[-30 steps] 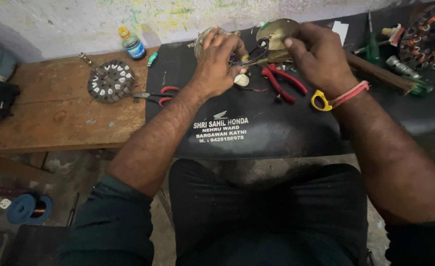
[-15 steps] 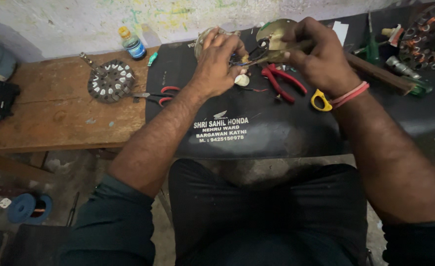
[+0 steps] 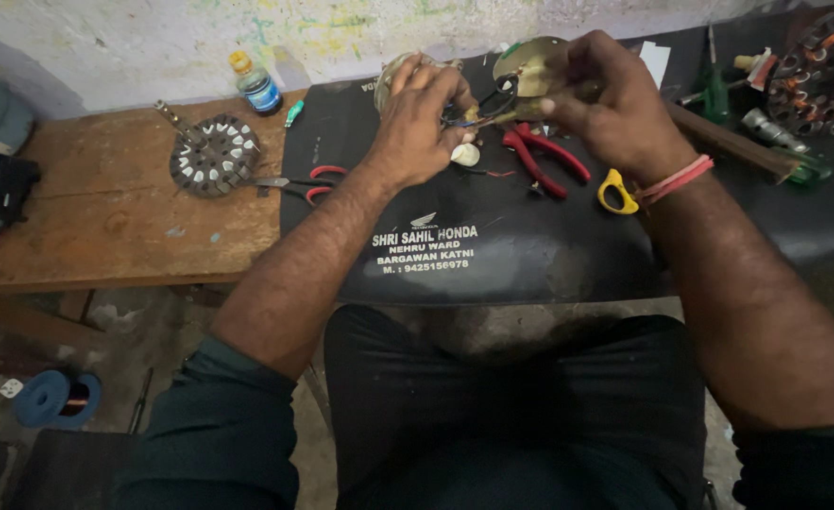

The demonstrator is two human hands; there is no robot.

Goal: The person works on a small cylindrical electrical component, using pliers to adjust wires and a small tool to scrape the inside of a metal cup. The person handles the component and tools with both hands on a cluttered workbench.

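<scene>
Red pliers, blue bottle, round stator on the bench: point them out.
Red pliers [image 3: 542, 162]: head view, on the handles.
Blue bottle [image 3: 258, 87]: head view, on the body below the yellow cap.
Round stator [image 3: 213, 155]: head view, on the centre.

Worn brown wooden desk [image 3: 105, 217] set against a pale, paint-stained plaster wall [image 3: 134, 38] just behind it. Black padded cover [image 3: 530, 255] spread beside the desk, toward the right. Below the desk, dim, dusty grey concrete floor [image 3: 143, 331]. Weak, flat light throughout.
</scene>
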